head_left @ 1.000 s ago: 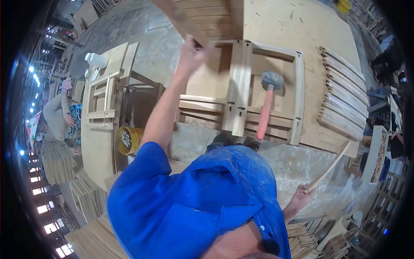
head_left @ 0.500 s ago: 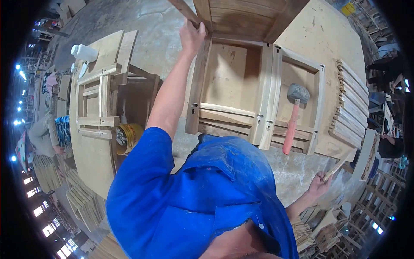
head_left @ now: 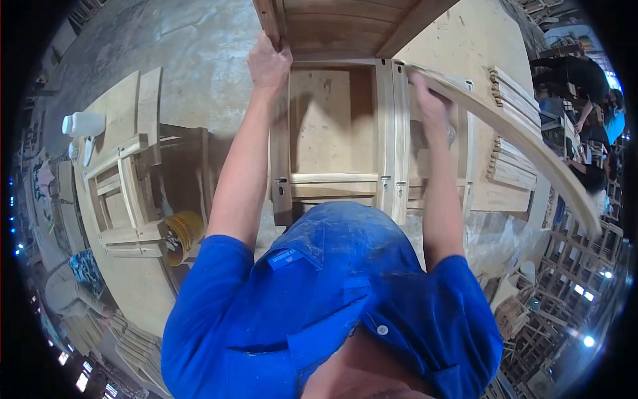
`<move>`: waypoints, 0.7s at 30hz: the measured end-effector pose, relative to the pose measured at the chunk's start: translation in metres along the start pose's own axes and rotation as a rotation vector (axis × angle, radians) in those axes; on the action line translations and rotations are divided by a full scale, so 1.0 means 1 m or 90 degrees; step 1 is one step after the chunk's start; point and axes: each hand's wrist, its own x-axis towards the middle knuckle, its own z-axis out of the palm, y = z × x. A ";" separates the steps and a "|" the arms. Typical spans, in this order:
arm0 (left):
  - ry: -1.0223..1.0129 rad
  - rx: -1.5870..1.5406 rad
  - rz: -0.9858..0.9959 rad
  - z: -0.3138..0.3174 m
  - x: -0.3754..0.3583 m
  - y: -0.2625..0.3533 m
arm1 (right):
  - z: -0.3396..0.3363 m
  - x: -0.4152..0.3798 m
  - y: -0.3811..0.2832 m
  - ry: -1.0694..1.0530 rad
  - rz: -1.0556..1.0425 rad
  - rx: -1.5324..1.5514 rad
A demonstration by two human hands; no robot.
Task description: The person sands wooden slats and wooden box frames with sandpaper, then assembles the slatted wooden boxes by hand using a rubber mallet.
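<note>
My left hand (head_left: 269, 63) is closed round the upright wooden post of a brown panelled frame (head_left: 342, 30) at the top of the view. With my right hand (head_left: 430, 100) I hold a long, slightly curved wooden piece (head_left: 525, 136) near its end; it slants down to the right. Below the panelled frame lies a wooden frame (head_left: 335, 177) with slotted joints, on the workbench. My right forearm crosses a second frame beside it. The mallet's head (head_left: 451, 135) shows only in part behind that forearm.
Stacked slats (head_left: 515, 113) lie on the bench at the right. On the left table are a white bottle (head_left: 84, 124) and a small wooden frame (head_left: 123, 193), with a yellow bucket (head_left: 183, 236) at its edge. People (head_left: 585, 80) are at the far right and far left.
My right hand has come up from the lower right to the frames, bringing the long wooden piece across the bench. The view has shifted; my left hand still holds the post.
</note>
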 end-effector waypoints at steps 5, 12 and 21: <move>0.011 0.012 0.015 0.003 -0.001 -0.006 | 0.062 0.007 0.015 -0.011 -0.258 -0.583; 0.032 0.012 0.056 0.006 -0.001 -0.010 | 0.070 0.033 0.036 -0.020 -0.225 -0.681; 0.050 -0.041 0.043 0.005 -0.001 -0.004 | 0.065 0.034 0.075 -0.020 -0.183 -0.523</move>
